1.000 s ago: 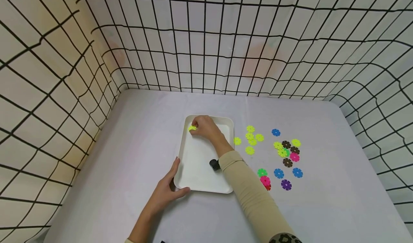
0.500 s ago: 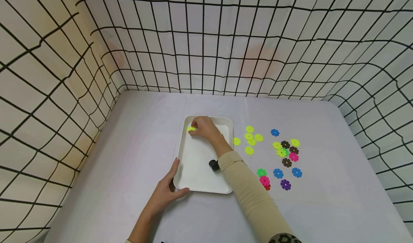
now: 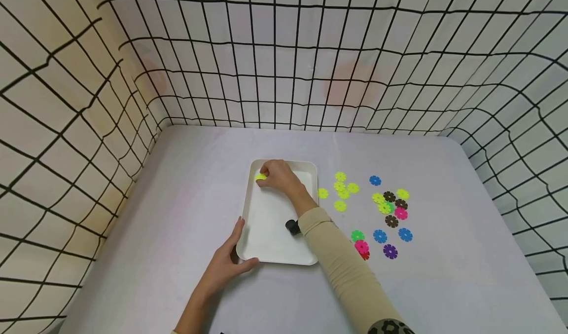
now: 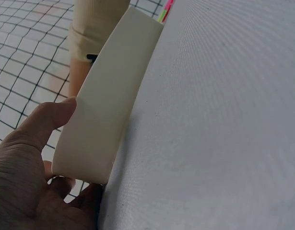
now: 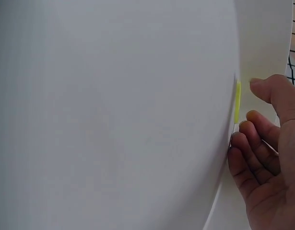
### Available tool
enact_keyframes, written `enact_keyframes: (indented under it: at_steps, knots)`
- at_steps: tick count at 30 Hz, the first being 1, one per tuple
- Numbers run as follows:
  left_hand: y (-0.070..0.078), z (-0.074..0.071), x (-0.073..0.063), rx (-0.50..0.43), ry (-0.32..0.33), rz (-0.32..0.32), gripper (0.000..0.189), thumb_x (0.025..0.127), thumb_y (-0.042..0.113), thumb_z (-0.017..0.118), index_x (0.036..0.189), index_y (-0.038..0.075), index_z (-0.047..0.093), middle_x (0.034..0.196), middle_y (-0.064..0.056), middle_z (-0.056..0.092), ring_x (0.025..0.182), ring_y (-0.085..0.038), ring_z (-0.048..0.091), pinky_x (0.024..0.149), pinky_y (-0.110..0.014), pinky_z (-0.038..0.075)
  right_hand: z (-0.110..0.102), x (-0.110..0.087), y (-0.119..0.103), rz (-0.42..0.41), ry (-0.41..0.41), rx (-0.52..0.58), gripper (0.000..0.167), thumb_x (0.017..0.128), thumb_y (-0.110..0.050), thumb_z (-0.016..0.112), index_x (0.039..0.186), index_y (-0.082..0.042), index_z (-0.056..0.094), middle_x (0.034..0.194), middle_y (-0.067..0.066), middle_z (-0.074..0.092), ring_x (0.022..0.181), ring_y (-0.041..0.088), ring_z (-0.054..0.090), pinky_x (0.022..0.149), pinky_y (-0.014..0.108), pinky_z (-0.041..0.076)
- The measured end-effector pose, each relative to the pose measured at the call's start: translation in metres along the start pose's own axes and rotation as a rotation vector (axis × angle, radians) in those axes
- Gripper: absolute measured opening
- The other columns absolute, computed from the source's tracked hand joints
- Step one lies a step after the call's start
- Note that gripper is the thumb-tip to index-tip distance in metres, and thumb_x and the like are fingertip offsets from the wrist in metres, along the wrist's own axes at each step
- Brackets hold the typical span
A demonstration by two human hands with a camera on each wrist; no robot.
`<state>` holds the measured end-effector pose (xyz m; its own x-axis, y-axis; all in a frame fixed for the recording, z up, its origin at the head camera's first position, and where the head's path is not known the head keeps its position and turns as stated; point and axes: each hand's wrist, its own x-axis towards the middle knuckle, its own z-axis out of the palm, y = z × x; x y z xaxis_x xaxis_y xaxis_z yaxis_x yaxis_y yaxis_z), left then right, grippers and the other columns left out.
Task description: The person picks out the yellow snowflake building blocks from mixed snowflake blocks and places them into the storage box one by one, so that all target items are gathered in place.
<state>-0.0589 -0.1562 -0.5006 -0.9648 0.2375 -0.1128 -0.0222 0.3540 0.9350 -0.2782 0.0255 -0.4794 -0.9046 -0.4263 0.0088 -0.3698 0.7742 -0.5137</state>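
Observation:
A white tray (image 3: 267, 230) lies on the table. My left hand (image 3: 224, 265) holds its near left corner, the thumb on the near wall and the fingers along the left side; the left wrist view shows the thumb against the tray's outer wall (image 4: 106, 96). In the tray's far left corner is my right hand (image 3: 280, 176), at a yellow notched interlocking disc (image 3: 260, 177). In the right wrist view this disc (image 5: 237, 102) lies by the tray wall, with thumb and fingertips apart and clear of it. The right palm hides part of the tray's far end.
Several yellow interlocking discs (image 3: 339, 206) lie right of the tray. Farther right are mixed blue (image 3: 379, 236), brown (image 3: 391, 221), purple (image 3: 390, 251), pink (image 3: 361, 246) and green (image 3: 357, 236) discs. Black wire mesh (image 3: 275, 77) encloses the back and sides.
The right fingers have lowered slightly with the yellow disc and let it go in the tray's far left corner. The left hand keeps its place; the whole view has shifted slightly left.

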Motion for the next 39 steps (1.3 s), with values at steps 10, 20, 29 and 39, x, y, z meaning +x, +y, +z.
enact_keyframes:
  at_steps: [10, 20, 29, 39]
  knots:
    - [-0.001, 0.0, 0.0, 0.007, -0.002, 0.0, 0.103, 0.078, 0.033, 0.082, 0.157, 0.027, 0.015, 0.164, 0.002, 0.011, 0.151, -0.022, 0.014, 0.104, -0.002, 0.016, -0.002, -0.003, -0.006, -0.017, -0.007, -0.016, 0.033, 0.08, -0.029, 0.077, 0.102, -0.005, 0.073, 0.094, 0.004, 0.072, 0.087, 0.015, 0.063, 0.083, 0.028, 0.051]
    - [0.0, 0.001, 0.001, -0.002, -0.001, -0.012, 0.103, 0.078, 0.032, 0.082, 0.157, 0.028, 0.016, 0.164, 0.001, 0.014, 0.15, -0.023, 0.018, 0.104, -0.004, 0.021, -0.017, -0.01, -0.011, -0.007, -0.019, 0.041, 0.031, 0.081, -0.03, 0.076, 0.102, -0.007, 0.072, 0.098, 0.004, 0.071, 0.091, 0.017, 0.064, 0.083, 0.029, 0.052]
    - [0.0, 0.0, 0.0, 0.01, 0.001, -0.023, 0.104, 0.077, 0.031, 0.083, 0.156, 0.032, 0.016, 0.164, -0.003, 0.016, 0.148, -0.026, 0.025, 0.107, -0.012, 0.028, -0.041, -0.021, -0.023, -0.049, 0.031, -0.001, 0.03, 0.082, -0.03, 0.076, 0.099, -0.007, 0.073, 0.094, 0.003, 0.071, 0.087, 0.016, 0.064, 0.081, 0.027, 0.052]
    - [0.0, 0.001, 0.0, -0.035, 0.018, 0.008, 0.1, 0.076, 0.026, 0.084, 0.155, 0.026, 0.023, 0.163, -0.004, 0.02, 0.148, -0.027, 0.027, 0.101, -0.001, 0.024, -0.078, -0.041, -0.033, -0.063, 0.062, 0.016, 0.03, 0.084, -0.028, 0.073, 0.104, -0.006, 0.072, 0.099, 0.007, 0.071, 0.088, 0.018, 0.062, 0.078, 0.029, 0.051]
